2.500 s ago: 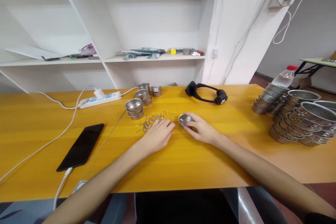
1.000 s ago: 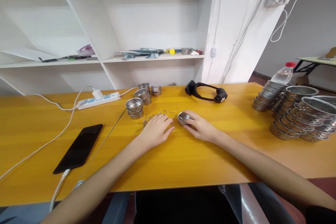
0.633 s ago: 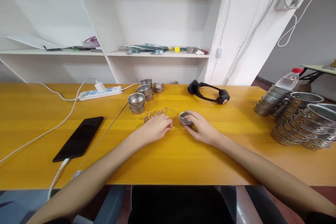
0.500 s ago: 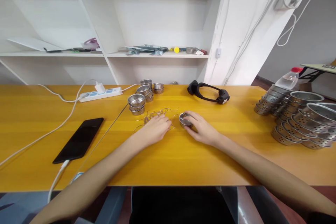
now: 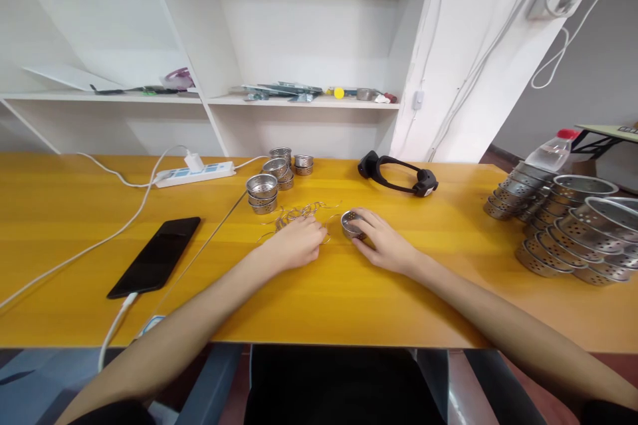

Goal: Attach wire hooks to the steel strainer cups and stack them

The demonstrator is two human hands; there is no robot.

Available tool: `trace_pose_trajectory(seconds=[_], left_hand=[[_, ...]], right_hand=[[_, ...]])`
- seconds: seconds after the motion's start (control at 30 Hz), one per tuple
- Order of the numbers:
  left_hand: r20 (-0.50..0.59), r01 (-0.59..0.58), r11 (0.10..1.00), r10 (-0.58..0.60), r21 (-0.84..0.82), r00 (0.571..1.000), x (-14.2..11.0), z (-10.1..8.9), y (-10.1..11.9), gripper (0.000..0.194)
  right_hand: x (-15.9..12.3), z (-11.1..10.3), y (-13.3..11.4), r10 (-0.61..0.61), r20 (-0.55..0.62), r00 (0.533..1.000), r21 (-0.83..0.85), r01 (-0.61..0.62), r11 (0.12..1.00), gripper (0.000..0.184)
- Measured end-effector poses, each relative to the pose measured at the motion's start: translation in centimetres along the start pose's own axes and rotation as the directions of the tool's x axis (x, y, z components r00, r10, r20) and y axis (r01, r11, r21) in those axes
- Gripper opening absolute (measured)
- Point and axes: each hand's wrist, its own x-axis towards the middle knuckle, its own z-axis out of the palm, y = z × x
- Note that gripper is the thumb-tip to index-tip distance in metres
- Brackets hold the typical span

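Note:
My right hand (image 5: 383, 239) has its fingers and thumb around the rim and side of a small perforated metal cup (image 5: 347, 228), which stands upright on the table. Just left of it, my left hand (image 5: 302, 242) is closed in a pinch at the edge of a loose pile of thin bent wires (image 5: 298, 211). A curved wire shows at its fingertips, partly hidden by the fingers. Behind the pile, several more perforated cups (image 5: 262, 184) stand in short stacks.
Taller stacks of perforated cups (image 5: 553, 239) lean at the right, beside a red-capped bottle (image 5: 551, 149). A black headset strap (image 5: 399, 174) lies at the back. On the left are a phone (image 5: 154, 257) with its cable and a white power strip (image 5: 195, 174).
My left hand's fingers have drawn together at the right edge of the wire pile. The right hand stays on the cup. The view has shifted slightly.

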Motion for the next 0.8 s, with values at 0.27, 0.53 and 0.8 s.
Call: trace_pose_trajectory(seconds=[0.27,0.53,0.8], left_hand=[[-0.120,0.066,0.987,-0.084,-0.147,0.989,-0.2,-2.0,0.4,0.010],[-0.321,-0.024,0.982,-0.038,-0.189,0.946,-0.3,-1.3,0.3,0.017],[-0.537,-0.167,0.982,0.096,-0.084,0.838,0.3,0.2,2.4,0.021]], right_hand=[[0.0,0.1,-0.2,-0.012,-0.036,0.999,0.159,0.018,0.987,0.048],[0.0,0.0,-1.3,0.003,-0.047,0.999,0.346,0.013,0.938,0.065],[0.4,-0.1,-2.0,-0.068,-0.289,0.955,0.125,0.108,0.986,0.022]])
